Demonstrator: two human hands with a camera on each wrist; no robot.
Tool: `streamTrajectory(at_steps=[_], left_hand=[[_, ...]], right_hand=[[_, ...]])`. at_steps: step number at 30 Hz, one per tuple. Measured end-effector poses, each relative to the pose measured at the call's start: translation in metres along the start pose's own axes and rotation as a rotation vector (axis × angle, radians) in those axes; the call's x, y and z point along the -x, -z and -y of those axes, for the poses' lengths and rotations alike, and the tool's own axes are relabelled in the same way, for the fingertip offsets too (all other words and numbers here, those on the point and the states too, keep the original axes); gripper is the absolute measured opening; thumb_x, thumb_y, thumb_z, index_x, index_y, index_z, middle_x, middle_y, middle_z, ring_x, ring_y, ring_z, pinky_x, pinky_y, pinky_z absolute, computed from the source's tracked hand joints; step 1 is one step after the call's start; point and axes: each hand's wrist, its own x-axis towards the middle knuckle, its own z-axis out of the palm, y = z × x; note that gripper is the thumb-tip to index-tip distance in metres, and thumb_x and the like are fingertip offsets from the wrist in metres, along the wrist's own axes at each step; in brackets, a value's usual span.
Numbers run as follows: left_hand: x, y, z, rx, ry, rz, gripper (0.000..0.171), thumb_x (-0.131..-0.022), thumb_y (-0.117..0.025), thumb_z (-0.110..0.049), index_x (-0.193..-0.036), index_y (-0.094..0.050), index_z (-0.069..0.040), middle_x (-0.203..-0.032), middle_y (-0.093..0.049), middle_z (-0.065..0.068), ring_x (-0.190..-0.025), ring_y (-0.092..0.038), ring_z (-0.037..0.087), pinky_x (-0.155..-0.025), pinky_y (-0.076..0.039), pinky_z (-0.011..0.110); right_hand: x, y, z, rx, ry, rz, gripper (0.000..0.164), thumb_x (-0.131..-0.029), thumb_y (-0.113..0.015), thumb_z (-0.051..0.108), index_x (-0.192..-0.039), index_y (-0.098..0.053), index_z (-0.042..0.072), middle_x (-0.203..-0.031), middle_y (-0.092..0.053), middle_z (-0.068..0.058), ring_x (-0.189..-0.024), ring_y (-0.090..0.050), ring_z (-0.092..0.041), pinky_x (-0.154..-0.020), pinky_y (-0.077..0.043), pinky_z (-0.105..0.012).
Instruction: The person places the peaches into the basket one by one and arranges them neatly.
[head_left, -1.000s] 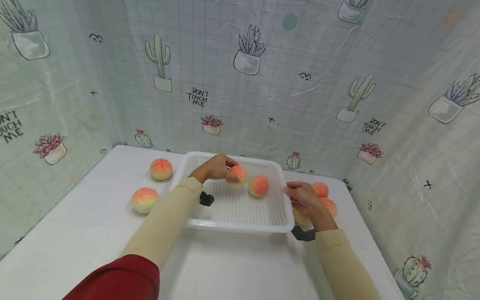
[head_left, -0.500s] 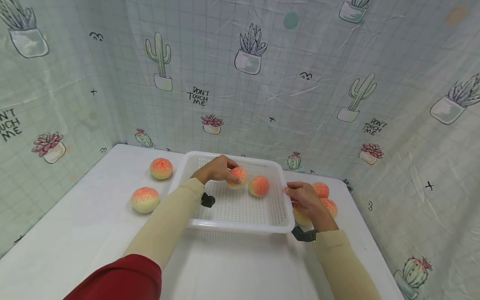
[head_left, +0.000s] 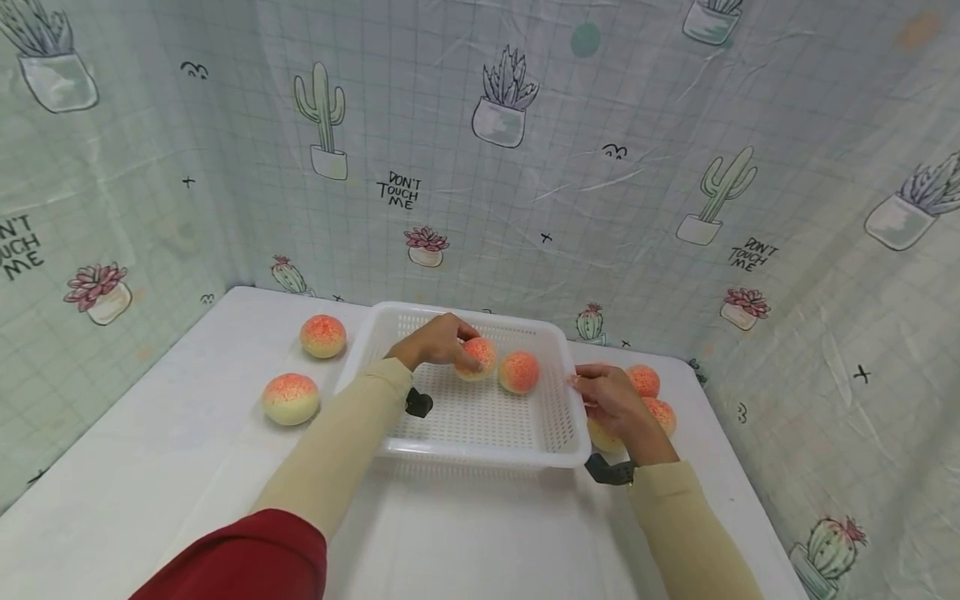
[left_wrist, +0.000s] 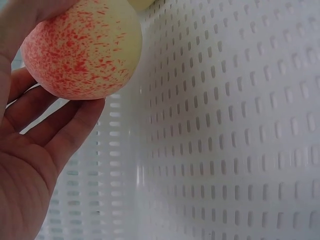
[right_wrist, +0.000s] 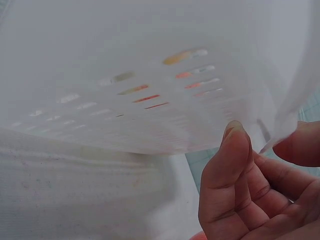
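Note:
A white perforated plastic basket (head_left: pixel 480 454) stands mid-table. My left hand (head_left: pixel 437 340) reaches over its left side and holds a pink-speckled, pale yellow peach (head_left: pixel 478 358) inside it. In the left wrist view the fingers curl under the peach (left_wrist: pixel 85 50), with the thumb over its top. Just right of it, a second peach (head_left: pixel 519 372) sits in the basket. My right hand (head_left: pixel 611 402) grips the basket's right rim; in the right wrist view the thumb (right_wrist: pixel 300 145) and fingers pinch the rim's edge.
Two peaches lie left of the basket, a rear peach (head_left: pixel 323 336) and a nearer peach (head_left: pixel 291 399). Others, including a peach (head_left: pixel 642 381), lie at the right, partly behind the right hand. A cactus-print curtain (head_left: pixel 480 167) encloses the white table (head_left: pixel 480 533) behind and at the sides.
My left hand has lowered the held peach slightly and brought it a little nearer the peach in the basket. The right hand keeps its hold on the rim.

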Motion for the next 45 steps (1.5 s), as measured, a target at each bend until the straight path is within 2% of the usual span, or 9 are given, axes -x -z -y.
streamTrajectory(at_steps=[6, 13, 22, 29, 35, 42, 45], left_hand=[[0.002, -0.002, -0.002, -0.015, -0.006, 0.001, 0.059, -0.077, -0.089, -0.031, -0.13, -0.073, -0.009, -0.131, -0.074, 0.006, -0.122, -0.066, 0.022, -0.107, -0.053, 0.041], [0.008, -0.006, -0.001, -0.023, 0.016, 0.002, 0.06, -0.079, -0.087, -0.03, -0.133, -0.072, -0.01, -0.136, -0.071, 0.008, -0.127, -0.064, 0.024, -0.11, -0.052, 0.042], [0.01, -0.021, -0.002, -0.032, 0.02, 0.014, 0.054, -0.077, -0.089, -0.028, -0.127, -0.075, -0.011, -0.123, -0.075, 0.003, -0.108, -0.064, 0.017, -0.1, -0.055, 0.037], [0.006, -0.018, -0.006, -0.09, -0.003, 0.007, 0.056, -0.078, -0.089, -0.03, -0.128, -0.074, -0.009, -0.122, -0.075, 0.003, -0.105, -0.064, 0.016, -0.099, -0.055, 0.036], [0.003, -0.018, -0.007, -0.104, -0.02, 0.006, 0.056, -0.077, -0.089, -0.028, -0.127, -0.074, -0.007, -0.12, -0.076, 0.004, -0.103, -0.065, 0.015, -0.097, -0.056, 0.033], [0.004, -0.015, -0.009, -0.167, -0.022, 0.013, 0.055, -0.078, -0.089, -0.03, -0.126, -0.075, -0.008, -0.122, -0.076, 0.004, -0.105, -0.065, 0.015, -0.101, -0.055, 0.035], [0.003, -0.014, -0.011, -0.219, -0.018, 0.023, 0.048, -0.08, -0.088, -0.031, -0.122, -0.077, -0.01, -0.115, -0.077, 0.001, -0.097, -0.062, 0.013, -0.094, -0.055, 0.032]], right_hand=[[0.001, -0.001, -0.004, 0.007, -0.005, -0.024, 0.049, -0.102, -0.067, 0.023, -0.148, -0.054, 0.009, -0.145, -0.06, -0.016, -0.108, -0.069, -0.028, -0.094, -0.062, -0.039], [0.003, -0.004, -0.009, -0.007, -0.006, -0.015, 0.05, -0.101, -0.07, 0.024, -0.146, -0.055, 0.009, -0.145, -0.06, -0.016, -0.108, -0.069, -0.029, -0.095, -0.062, -0.04], [0.007, -0.004, -0.016, -0.003, -0.031, -0.023, 0.05, -0.101, -0.069, 0.023, -0.147, -0.054, 0.01, -0.146, -0.058, -0.016, -0.112, -0.069, -0.03, -0.098, -0.061, -0.044], [0.005, -0.004, -0.011, -0.013, -0.018, -0.014, 0.049, -0.103, -0.066, 0.021, -0.148, -0.053, 0.008, -0.147, -0.058, -0.017, -0.112, -0.068, -0.029, -0.097, -0.061, -0.042], [0.003, -0.002, -0.007, -0.005, -0.018, -0.023, 0.046, -0.104, -0.064, 0.018, -0.147, -0.054, 0.006, -0.145, -0.059, -0.018, -0.109, -0.068, -0.028, -0.093, -0.063, -0.039], [0.001, -0.002, -0.004, -0.01, -0.027, -0.027, 0.045, -0.104, -0.064, 0.018, -0.147, -0.055, 0.007, -0.145, -0.059, -0.018, -0.11, -0.069, -0.028, -0.092, -0.063, -0.039], [0.001, -0.002, -0.003, -0.011, -0.021, -0.023, 0.045, -0.104, -0.064, 0.018, -0.146, -0.054, 0.006, -0.144, -0.059, -0.019, -0.111, -0.069, -0.028, -0.092, -0.063, -0.04]])
